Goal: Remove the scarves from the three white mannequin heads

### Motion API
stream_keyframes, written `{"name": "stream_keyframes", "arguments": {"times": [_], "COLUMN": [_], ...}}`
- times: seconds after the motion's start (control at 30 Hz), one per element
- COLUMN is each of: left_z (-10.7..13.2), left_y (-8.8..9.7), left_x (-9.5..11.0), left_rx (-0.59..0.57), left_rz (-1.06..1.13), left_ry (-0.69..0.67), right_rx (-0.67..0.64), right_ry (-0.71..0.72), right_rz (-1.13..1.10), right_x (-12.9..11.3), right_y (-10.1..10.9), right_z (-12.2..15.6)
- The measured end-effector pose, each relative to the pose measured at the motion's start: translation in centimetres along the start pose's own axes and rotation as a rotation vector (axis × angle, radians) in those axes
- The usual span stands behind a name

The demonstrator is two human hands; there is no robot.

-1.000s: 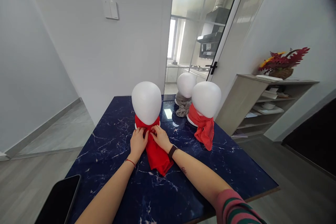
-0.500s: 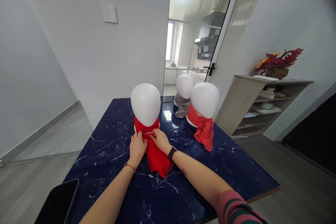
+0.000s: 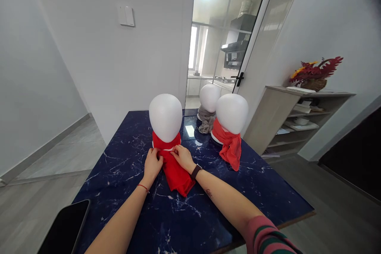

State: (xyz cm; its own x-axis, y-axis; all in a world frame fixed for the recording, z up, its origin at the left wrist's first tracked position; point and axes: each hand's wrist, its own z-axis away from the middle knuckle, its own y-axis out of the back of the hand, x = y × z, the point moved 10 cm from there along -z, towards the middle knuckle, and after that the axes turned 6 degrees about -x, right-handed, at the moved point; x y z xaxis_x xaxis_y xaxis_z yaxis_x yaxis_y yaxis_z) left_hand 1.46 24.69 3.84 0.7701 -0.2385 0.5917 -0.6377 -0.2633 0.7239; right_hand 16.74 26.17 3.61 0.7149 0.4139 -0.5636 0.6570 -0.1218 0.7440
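A white mannequin head [image 3: 165, 117] stands upright on the table in front of me. Wrapped around its neck is a bright red scarf [image 3: 177, 176], whose loose end hangs down and lies toward me on the tabletop. My left hand [image 3: 153, 164] pinches the scarf's upper edge on the left side, just below the neck. On the right side, my right hand [image 3: 183, 158] has its fingertips closed on the same cloth near a narrow white strip of the head's base. The fingertips of both hands are partly hidden against the fabric.
On the dark blue marbled table [image 3: 119, 166], a second mannequin head [image 3: 232, 113] wears a coral scarf [image 3: 230, 147]. Behind it, a third head [image 3: 210, 97] has a grey scarf [image 3: 206, 121]. A phone [image 3: 64, 228] lies front left; a shelf unit [image 3: 282, 115] stands at right.
My left hand has shifted slightly left, away from the middle of the scarf. My right hand stays nearly in place. The scarf's loose end has drawn up a little.
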Motion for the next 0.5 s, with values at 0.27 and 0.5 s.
{"name": "stream_keyframes", "arguments": {"times": [0.27,0.5], "left_z": [0.5,0.4], "left_y": [0.0,-0.1], "left_x": [3.5,3.5], "left_rx": [-0.007,-0.054], "left_rz": [-0.22,-0.274], "left_ry": [-0.235,-0.244], "right_rx": [-0.011,0.03], "right_ry": [0.086,0.087], "right_rz": [0.009,0.02], "right_x": [-1.0,-1.1], "right_y": [-0.2,0.2], "right_z": [0.1,0.2]}}
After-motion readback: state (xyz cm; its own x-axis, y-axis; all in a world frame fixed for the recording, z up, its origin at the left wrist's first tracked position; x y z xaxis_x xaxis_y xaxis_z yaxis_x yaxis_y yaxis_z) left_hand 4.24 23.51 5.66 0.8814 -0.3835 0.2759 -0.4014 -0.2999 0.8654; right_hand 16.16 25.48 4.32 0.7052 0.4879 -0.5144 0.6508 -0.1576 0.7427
